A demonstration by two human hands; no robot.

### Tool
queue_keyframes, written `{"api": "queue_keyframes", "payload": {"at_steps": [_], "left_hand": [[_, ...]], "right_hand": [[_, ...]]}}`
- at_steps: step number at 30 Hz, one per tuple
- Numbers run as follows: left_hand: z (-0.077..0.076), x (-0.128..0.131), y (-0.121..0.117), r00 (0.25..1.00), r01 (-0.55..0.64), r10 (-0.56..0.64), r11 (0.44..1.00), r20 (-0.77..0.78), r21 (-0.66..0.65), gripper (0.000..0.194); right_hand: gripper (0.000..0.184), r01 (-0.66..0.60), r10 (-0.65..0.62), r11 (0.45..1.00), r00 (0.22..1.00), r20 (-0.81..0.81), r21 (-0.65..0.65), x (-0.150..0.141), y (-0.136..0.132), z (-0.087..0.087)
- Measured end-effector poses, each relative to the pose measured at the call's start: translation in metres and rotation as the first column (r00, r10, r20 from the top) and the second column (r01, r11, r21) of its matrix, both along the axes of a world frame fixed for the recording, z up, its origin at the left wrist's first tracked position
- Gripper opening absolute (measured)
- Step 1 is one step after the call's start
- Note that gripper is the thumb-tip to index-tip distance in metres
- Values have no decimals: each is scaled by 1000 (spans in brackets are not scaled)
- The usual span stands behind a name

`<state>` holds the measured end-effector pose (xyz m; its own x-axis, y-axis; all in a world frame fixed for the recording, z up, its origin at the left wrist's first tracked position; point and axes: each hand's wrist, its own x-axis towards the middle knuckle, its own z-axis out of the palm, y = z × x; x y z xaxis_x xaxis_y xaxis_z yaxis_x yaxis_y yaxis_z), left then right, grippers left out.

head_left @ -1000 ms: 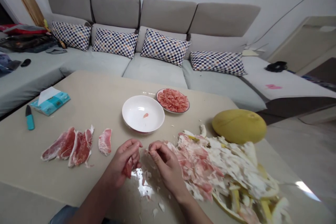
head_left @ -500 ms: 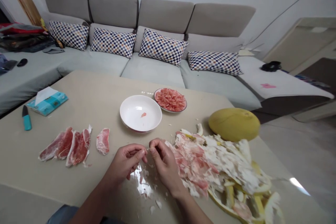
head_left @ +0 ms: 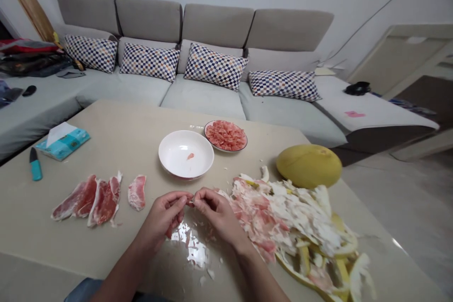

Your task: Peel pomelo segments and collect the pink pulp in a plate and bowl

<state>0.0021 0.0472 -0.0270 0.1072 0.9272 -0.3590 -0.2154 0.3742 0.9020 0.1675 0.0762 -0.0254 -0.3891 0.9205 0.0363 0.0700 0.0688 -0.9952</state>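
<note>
My left hand (head_left: 163, 216) and my right hand (head_left: 214, 212) meet fingertip to fingertip above the beige table (head_left: 116, 127). Both are closed on a small red pomelo segment (head_left: 190, 202) between them, most of it hidden by the fingers. Just beyond them stands a white bowl (head_left: 177, 151) with one pink bit of flesh in it. Behind that sits a plate of peeled pomelo flesh (head_left: 225, 135). Several red segments (head_left: 95, 196) lie in a row to the left of my left hand. A heap of white and pink peel (head_left: 293, 222) lies against my right hand.
A whole yellow-green pomelo (head_left: 309, 166) rests at the table's right, behind the peel. A blue tissue pack (head_left: 62, 139) and a teal-handled knife (head_left: 34, 167) lie at the far left. Small white scraps (head_left: 208, 273) dot the glossy near edge. A grey sofa with checked cushions (head_left: 214, 67) runs behind.
My hands have closed together, fingertips now touching over the segment. The left hand has turned so less red flesh shows beneath it. The view has drifted slightly.
</note>
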Motion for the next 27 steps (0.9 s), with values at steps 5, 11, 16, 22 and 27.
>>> {"api": "queue_keyframes", "payload": {"at_steps": [5,11,16,22,27], "left_hand": [[-2,3,0,993,46,-48,999,104,24,35],[-5,2,-1,992,71,-72,997,106,11,31],[-6,2,-2,989,127,-128,992,74,27,27],[1,-3,-6,994,75,-78,996,73,38,24],[34,-6,24,994,-85,95,985,-61,150,29]], "right_hand": [[36,20,-20,999,1000,-9,-30,1,1,1],[36,-33,30,997,998,-47,-75,1,2,-3],[39,33,-33,999,999,-6,-9,0,0,-8],[33,189,-194,980,976,-101,-56,8,4,-2],[25,268,-303,936,943,135,227,13,10,-1]]}}
